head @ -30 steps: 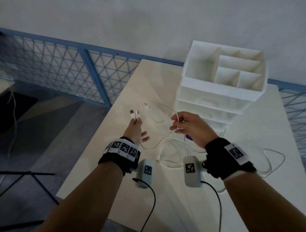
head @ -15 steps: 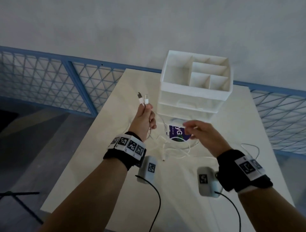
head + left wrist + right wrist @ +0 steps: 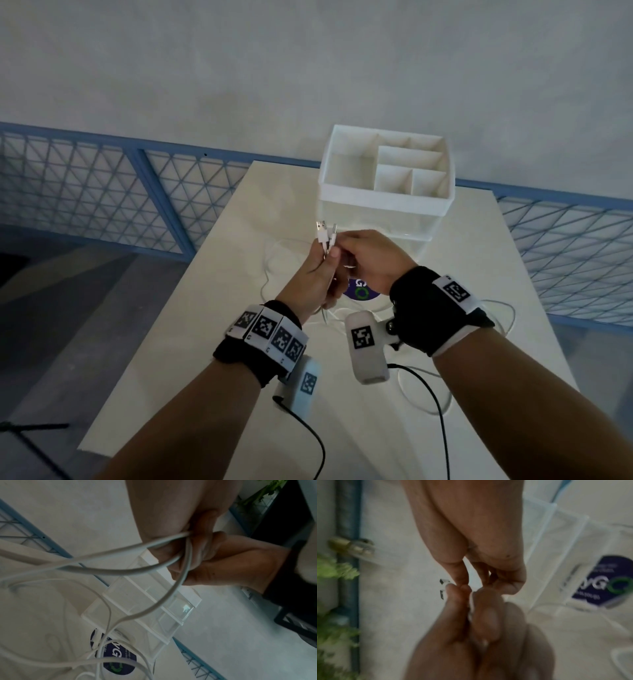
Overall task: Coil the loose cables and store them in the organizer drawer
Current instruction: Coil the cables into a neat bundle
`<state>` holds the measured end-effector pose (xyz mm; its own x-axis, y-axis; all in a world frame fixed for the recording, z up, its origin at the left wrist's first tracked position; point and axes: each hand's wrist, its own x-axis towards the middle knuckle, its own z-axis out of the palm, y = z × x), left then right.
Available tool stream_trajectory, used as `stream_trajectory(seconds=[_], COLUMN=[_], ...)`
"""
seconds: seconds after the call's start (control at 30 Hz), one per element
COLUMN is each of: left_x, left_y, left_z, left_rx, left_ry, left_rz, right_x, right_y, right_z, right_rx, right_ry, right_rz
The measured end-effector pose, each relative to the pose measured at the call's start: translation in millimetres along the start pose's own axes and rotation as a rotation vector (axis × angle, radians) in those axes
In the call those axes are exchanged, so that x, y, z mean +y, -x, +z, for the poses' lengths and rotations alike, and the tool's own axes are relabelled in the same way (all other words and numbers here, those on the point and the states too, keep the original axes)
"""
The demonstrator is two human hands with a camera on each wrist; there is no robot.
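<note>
A white cable (image 3: 324, 236) is folded double, and its two metal plugs (image 3: 443, 581) stick up side by side above my left hand (image 3: 327, 254), which grips both strands. My right hand (image 3: 342, 245) has come against it and pinches the same strands just below the plugs. Under the left palm the cable strands (image 3: 120, 569) hang in loose loops down to the table. The white organizer (image 3: 383, 202) stands just behind the hands, with open top compartments and clear drawers (image 3: 145, 608) below, all closed.
A round purple sticker (image 3: 359, 293) lies on the white table (image 3: 222, 325) below the hands. More white cable (image 3: 511, 317) loops on the right part of the table. A blue mesh fence (image 3: 102, 192) runs behind the table. The table's left edge drops to the floor.
My right hand has moved left from above the purple sticker and joined the left hand at the cable. The left hand still holds the two plugs upright.
</note>
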<state>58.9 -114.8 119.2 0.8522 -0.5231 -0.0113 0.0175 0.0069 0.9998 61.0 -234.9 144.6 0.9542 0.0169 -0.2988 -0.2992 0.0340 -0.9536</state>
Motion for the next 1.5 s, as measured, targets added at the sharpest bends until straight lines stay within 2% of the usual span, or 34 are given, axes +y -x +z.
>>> stream_trajectory(seconds=[0.07, 0.13, 0.23, 0.3, 0.43, 0.6, 0.8, 0.93, 1.0, 1.07, 1.17, 1.23, 1.3, 1.4, 1.43, 1.47, 1.5], left_x=[-3, -5, 0, 2, 12, 18, 21, 25, 28, 27, 22, 13, 4, 6, 12, 17, 20], left_y=[2, 1, -1, -4, -5, -6, -6, -9, -13, -20, -19, -14, -7, -3, -4, -6, -6], left_z=[1, 1, -2, -2, 7, 14, 22, 10, -1, -12, -20, -30, -48, -67, -62, -54, -44], left_rx=[0.021, 0.088, 0.156, 0.131, 0.084, 0.043, 0.015, 0.058, 0.132, 0.206, 0.191, 0.173, 0.211, 0.222, 0.156, 0.029, -0.108], left_ry=[0.031, 0.079, 0.205, 0.205, 0.311, 0.382, 0.548, 0.718, 0.801, 0.876, 0.909, 0.840, 0.661, 0.087, -0.119, -0.267, -0.318], left_rz=[-0.001, -0.018, -0.036, -0.045, -0.065, -0.072, -0.144, -0.106, -0.050, -0.028, -0.025, -0.052, -0.082, -0.066, -0.049, -0.026, -0.002], right_x=[0, 0, 0, -2, -3, 10, 12, 15, 16, 18, 18, 11, 0, -17, -20, -21, -22], right_y=[3, 6, 15, 24, 31, 31, 40, 43, 44, 46, 45, 42, 40, 38, 37, 37, 36], right_z=[2, 1, 2, 7, 9, 17, 9, 1, -4, -10, -19, -28, -38, -45, -43, -38, -32], right_rx=[-0.036, 0.044, 0.230, 0.260, 0.237, 0.081, -0.038, -0.035, -0.017, -0.061, -0.057, 0.008, 0.070, 0.065, 0.034, -0.006, -0.035], right_ry=[-0.129, -0.227, -0.064, -0.044, -0.068, -0.123, -0.116, 0.037, 0.233, 0.351, 0.314, 0.290, 0.466, 0.847, 0.923, 0.969, 0.994], right_rz=[0.016, -0.035, -0.195, -0.278, -0.269, -0.122, -0.094, -0.140, -0.181, -0.208, -0.203, -0.204, -0.244, -0.349, -0.369, -0.390, -0.414])
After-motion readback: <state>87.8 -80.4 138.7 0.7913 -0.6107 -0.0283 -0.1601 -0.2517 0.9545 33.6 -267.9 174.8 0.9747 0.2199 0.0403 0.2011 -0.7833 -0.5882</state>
